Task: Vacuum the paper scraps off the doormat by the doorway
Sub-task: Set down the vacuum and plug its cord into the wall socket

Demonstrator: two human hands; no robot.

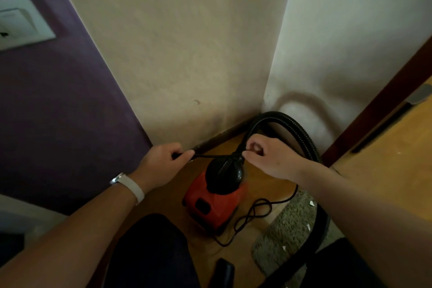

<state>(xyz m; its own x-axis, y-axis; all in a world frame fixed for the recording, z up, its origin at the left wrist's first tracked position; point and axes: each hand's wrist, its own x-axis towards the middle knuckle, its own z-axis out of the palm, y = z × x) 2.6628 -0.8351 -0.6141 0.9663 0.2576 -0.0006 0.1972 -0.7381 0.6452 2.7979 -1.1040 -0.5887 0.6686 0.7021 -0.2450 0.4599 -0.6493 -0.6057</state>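
My left hand (163, 159) grips the black power cord (208, 156) at ten o'clock of the red vacuum cleaner (217, 203), my right hand (268, 159) pinches the cord at two o'clock beside the hose (299, 128), and the doormat (287, 224), strewn with white paper scraps (311, 203), lies at four o'clock.

Vacuum (215, 203) left of doormat (289, 236) (scraps (311, 203) on it), cord (244, 217) between
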